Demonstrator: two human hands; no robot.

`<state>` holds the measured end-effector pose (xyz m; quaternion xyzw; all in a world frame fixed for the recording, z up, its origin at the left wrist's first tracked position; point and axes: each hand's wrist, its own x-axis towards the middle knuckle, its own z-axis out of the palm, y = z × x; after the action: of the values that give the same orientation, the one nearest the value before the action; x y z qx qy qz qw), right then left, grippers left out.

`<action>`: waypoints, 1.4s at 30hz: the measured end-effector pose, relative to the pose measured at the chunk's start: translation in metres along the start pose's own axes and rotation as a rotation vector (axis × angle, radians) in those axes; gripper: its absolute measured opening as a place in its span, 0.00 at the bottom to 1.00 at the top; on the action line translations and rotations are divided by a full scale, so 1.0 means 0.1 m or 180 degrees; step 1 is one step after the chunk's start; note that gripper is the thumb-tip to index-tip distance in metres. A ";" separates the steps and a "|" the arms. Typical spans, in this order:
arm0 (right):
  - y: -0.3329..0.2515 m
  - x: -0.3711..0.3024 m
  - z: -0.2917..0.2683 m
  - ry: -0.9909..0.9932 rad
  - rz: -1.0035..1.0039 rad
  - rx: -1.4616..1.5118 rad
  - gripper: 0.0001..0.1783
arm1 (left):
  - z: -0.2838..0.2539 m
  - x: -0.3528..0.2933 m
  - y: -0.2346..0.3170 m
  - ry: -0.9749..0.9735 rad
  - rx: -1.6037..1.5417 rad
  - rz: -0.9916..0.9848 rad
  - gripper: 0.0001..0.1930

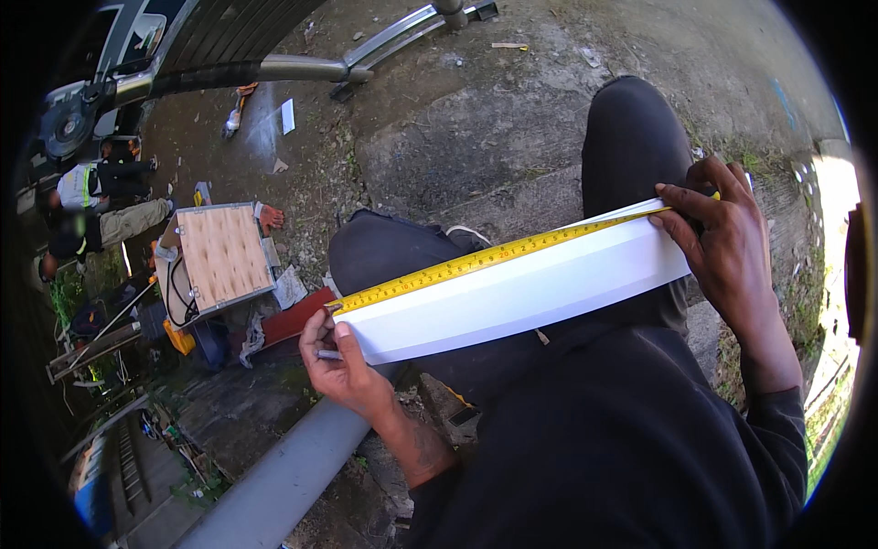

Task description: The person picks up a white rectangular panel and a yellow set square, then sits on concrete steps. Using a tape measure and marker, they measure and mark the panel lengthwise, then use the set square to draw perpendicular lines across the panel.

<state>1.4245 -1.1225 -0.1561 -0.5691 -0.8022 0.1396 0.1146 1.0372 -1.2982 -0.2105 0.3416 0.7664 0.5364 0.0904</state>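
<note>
A long white panel (512, 295) with a lengthwise fold line lies across my lap. Along its far edge stretches a yellow tape measure (498, 256), its hooked end at the panel's left corner. My left hand (346, 366) pinches that corner, thumb on top, and also has a thin grey stick-like thing (329, 354) between its fingers. At the other end my right hand (718, 224) grips the tape and the panel edge together. The tape's case, if it is there, is hidden by the right hand.
A wooden-topped box (226, 254) stands on the ground to the left, with an orange glove (272, 217) beside it. A grey pipe (293, 480) runs past at lower left. Farther off are an angle grinder (235, 114), metal rails (393, 37) and two people (87, 206).
</note>
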 end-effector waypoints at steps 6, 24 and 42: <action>0.04 -0.03 0.01 0.0024 -0.0029 0.0036 0.15 | -0.07 -0.08 0.48 0.0317 -0.0228 0.1295 0.20; 0.07 -0.06 0.04 0.0022 0.0001 0.0079 0.16 | 0.89 -0.82 0.84 -0.1987 -0.1831 0.0721 0.20; 0.07 -0.05 0.07 0.0044 0.0012 0.0046 0.15 | 0.59 -0.78 0.79 -0.2158 -0.1912 -0.0221 0.28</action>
<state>1.4302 -1.1256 -0.1652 -0.5707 -0.7992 0.1417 0.1241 1.1588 -1.2864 -0.1824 0.4307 0.5149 0.5894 0.4493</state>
